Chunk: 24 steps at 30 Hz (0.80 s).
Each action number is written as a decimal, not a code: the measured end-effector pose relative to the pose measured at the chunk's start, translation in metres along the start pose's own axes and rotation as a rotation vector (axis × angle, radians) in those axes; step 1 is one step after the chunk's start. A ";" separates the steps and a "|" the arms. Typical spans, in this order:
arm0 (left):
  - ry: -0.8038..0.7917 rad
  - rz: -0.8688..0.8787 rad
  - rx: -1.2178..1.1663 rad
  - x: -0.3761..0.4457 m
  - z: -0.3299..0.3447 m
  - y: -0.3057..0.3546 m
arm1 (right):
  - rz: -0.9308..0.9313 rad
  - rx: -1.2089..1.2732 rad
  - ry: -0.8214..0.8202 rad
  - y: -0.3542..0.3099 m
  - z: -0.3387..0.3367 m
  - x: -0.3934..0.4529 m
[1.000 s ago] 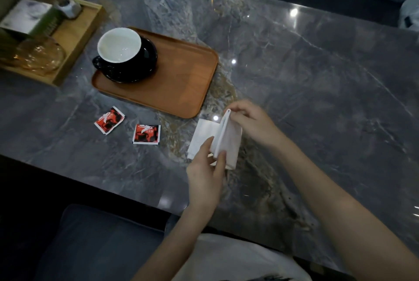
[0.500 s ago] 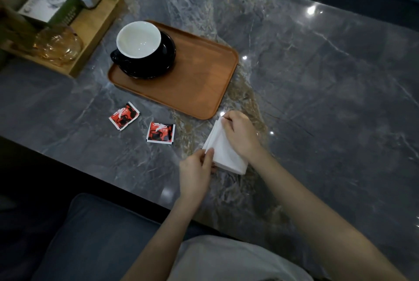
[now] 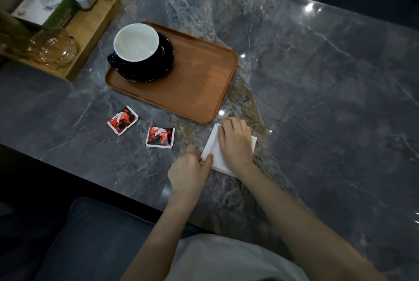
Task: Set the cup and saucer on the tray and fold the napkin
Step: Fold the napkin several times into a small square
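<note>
A black cup with a white inside stands on a black saucer at the left end of the brown wooden tray. Just in front of the tray's near right corner lies the white napkin, folded and flat on the marble table. My right hand lies palm down on top of it and covers most of it. My left hand pinches the napkin's near left corner with its fingertips.
Two red and black sachets lie left of the napkin. A pale wooden box tray at the far left holds an amber glass dish, a green and white box and a small grey object. The table's front edge runs close below my hands.
The napkin's raised flap has been folded down flat. My right hand went from holding the flap up to pressing on the napkin. The camera moved closer.
</note>
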State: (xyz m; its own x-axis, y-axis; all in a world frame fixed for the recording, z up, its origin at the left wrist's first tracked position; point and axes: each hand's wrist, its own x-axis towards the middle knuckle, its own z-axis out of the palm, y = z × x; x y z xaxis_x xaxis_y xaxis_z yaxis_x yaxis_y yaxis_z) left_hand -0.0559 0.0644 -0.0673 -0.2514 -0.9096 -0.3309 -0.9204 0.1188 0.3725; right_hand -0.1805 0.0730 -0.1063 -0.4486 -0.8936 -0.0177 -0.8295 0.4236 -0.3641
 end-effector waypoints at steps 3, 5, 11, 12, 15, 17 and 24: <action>0.121 0.358 -0.002 0.005 0.010 -0.004 | -0.078 0.131 -0.107 0.002 -0.015 0.002; 0.109 0.559 0.083 0.009 0.018 -0.006 | -0.053 0.155 -0.067 0.009 -0.024 -0.007; -0.030 0.608 0.173 0.018 0.030 -0.014 | 0.182 -0.093 -0.049 0.018 -0.015 -0.054; -0.043 0.610 0.174 0.019 0.031 -0.015 | 0.190 -0.116 -0.073 0.019 -0.011 -0.056; -0.089 0.600 0.169 0.019 0.034 -0.016 | 0.182 -0.168 -0.087 0.023 -0.002 -0.060; -0.092 0.591 0.167 0.018 0.035 -0.016 | 0.176 -0.186 -0.089 0.025 0.001 -0.060; -0.081 0.591 0.157 0.020 0.038 -0.019 | 0.115 -0.179 -0.073 0.022 -0.009 -0.063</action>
State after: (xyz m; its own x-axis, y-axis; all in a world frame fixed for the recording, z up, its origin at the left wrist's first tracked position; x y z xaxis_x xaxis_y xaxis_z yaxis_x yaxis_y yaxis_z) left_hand -0.0553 0.0595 -0.1142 -0.7484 -0.6397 -0.1748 -0.6503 0.6561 0.3829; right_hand -0.1734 0.1395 -0.1045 -0.5239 -0.8433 -0.1199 -0.8228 0.5374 -0.1847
